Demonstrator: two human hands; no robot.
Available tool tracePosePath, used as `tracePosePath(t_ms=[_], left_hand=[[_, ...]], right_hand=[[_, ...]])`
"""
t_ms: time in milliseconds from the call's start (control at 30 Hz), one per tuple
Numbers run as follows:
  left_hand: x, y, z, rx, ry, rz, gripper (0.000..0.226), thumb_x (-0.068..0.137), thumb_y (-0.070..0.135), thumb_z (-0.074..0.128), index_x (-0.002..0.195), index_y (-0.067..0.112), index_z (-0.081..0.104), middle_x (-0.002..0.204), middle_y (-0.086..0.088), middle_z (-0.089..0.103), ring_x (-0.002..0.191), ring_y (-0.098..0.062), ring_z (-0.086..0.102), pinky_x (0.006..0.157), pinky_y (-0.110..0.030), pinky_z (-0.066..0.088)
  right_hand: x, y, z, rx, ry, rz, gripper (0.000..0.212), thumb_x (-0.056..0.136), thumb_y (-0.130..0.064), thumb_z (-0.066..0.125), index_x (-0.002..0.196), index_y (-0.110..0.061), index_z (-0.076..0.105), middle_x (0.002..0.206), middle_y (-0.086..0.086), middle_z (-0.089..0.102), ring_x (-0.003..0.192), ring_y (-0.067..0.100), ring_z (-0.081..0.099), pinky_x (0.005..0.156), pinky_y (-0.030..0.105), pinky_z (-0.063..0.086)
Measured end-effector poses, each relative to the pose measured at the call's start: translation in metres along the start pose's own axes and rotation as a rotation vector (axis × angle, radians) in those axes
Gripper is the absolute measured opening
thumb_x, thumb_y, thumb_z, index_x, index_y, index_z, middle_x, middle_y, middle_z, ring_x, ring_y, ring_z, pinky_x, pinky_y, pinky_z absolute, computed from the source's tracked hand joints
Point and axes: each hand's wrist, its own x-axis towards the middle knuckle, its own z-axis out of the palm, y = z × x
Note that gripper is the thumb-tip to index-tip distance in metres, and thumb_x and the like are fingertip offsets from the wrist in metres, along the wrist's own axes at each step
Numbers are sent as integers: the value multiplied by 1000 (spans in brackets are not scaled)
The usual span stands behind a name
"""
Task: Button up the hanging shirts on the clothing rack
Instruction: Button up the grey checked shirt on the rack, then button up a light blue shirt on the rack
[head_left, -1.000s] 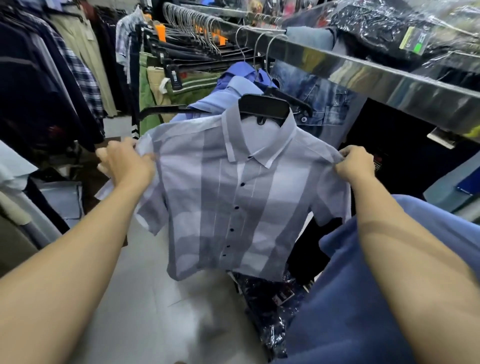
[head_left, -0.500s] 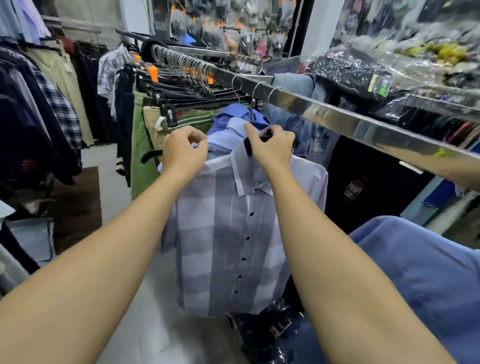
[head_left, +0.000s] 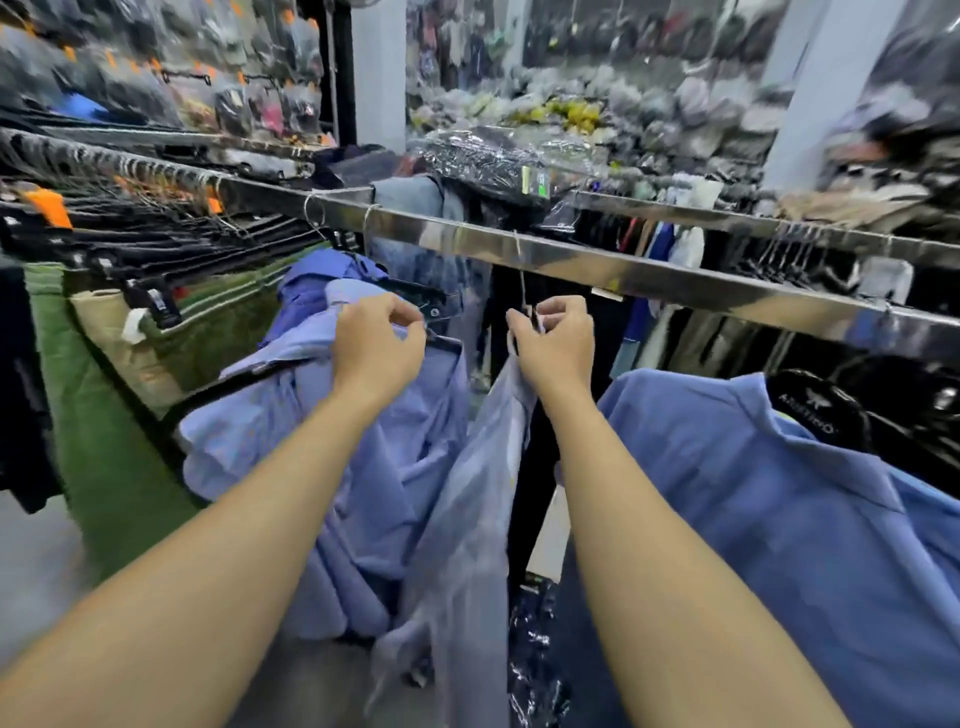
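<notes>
At frame centre, the left hand (head_left: 376, 345) has its fingers curled, pinching the black hanger (head_left: 441, 340) of a blue shirt (head_left: 363, 467) that hangs lower left of centre. The right hand (head_left: 556, 338) clenches round the hanger top of the grey shirt (head_left: 467, 519) hanging edge-on below it, under the rail (head_left: 649, 273).

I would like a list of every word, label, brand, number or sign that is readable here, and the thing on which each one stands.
No text can be read with certainty.
Black hanger at the right, inside the blue shirt: pale brand lettering under a small emblem, too blurred to spell.
Green and white tag on the plastic-wrapped package above the rail: print too small.
Orange size clips on the left hangers: no legible marks.
</notes>
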Motion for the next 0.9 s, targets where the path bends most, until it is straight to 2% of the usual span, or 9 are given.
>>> tracePosePath(t_ms=[67,167,233,400,500,600,733,800,900], left_hand=[[-6,12,10,-35,-53,25,12,85,10,63,86,13,74,84,-1,72,80,-17,61,73,-22,39],[-15,27,22,-82,-132,60,12,85,11,62,81,19,70,75,3,65,78,-19,60,74,-24,41],[-19,36,28,-120,-158,86,15,84,11,62,77,24,66,71,5,62,79,-22,62,75,-27,44],[-24,46,30,-155,-192,124,14,85,12,61,78,23,66,63,11,56,76,-20,57,72,-24,38],[-22,43,23,-161,-185,134,14,85,10,60,78,21,65,62,11,54,70,-17,52,71,-25,37],[-14,35,17,-147,-183,137,14,85,11,60,77,22,64,70,3,62,75,-20,56,80,-28,41],[-5,26,5,-109,-133,113,14,85,12,58,80,21,68,75,3,64,89,-28,60,77,-28,41],[0,22,-6,-88,-89,102,14,85,13,58,84,18,71,81,0,69,91,-25,61,78,-27,41],[9,4,-28,25,5,59,15,87,18,58,92,18,72,96,-1,72,103,-29,56,88,-33,42]], right_hand=[[-7,3,-24,-84,104,-19,13,89,-27,66,91,-20,56,107,5,57,76,-5,49,62,14,33],[-17,7,-60,-211,181,-22,3,90,-20,61,88,-20,59,101,1,62,85,10,55,69,25,37],[-21,7,-83,-308,242,-24,3,88,-18,62,87,-20,60,101,1,63,92,19,58,71,29,38],[-30,9,-133,-557,406,-5,3,88,-16,64,89,-18,66,102,7,68,101,30,57,78,38,45],[-40,12,-137,-627,527,-146,11,82,-7,64,90,-12,71,106,10,65,106,36,51,87,39,36],[-48,8,-121,-604,614,-339,10,76,-8,66,82,-15,69,94,5,65,95,35,53,76,33,28],[-47,-11,-83,-445,543,-532,10,77,-11,57,79,-13,67,84,4,64,83,30,54,72,36,39],[-42,-22,-58,-315,438,-551,7,79,-6,61,81,-10,67,83,4,63,79,26,57,72,32,44],[-35,-32,-16,-170,271,-507,6,82,-6,64,84,-10,68,83,1,63,72,20,60,69,27,46]])
